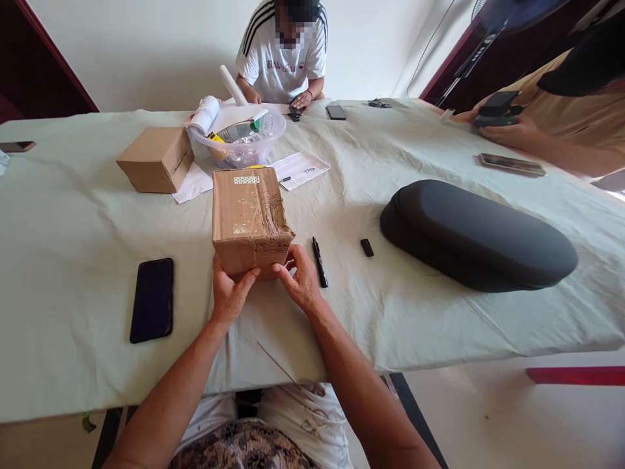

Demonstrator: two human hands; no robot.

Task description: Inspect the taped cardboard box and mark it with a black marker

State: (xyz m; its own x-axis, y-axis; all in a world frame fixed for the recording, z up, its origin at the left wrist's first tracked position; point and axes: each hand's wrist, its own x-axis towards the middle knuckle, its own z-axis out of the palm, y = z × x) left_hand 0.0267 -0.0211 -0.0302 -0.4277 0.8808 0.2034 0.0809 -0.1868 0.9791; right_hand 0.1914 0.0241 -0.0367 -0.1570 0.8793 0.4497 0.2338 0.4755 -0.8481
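A brown cardboard box (239, 212) stands on the cloth-covered table in front of me, with wrinkled clear tape and dark scribbled marks on its right side and a dotted strip on top. My left hand (230, 292) grips its lower left corner, thumb across the near face. My right hand (301, 280) holds the lower right corner, its thumb pointing toward the other thumb. Part of the fingers on both hands is hidden by the box. Just right of my right hand lies a black marker (319, 262), capped end not clear. A black phone (152, 300) lies left of my left hand.
Behind the box are another cardboard box (153, 159), a clear basin (239, 153) of packaging, and a printed sheet (307, 169). Rightward lie a small black piece (367, 247) and a big dark case (481, 234). Two people sit across and at the right, hands on small objects.
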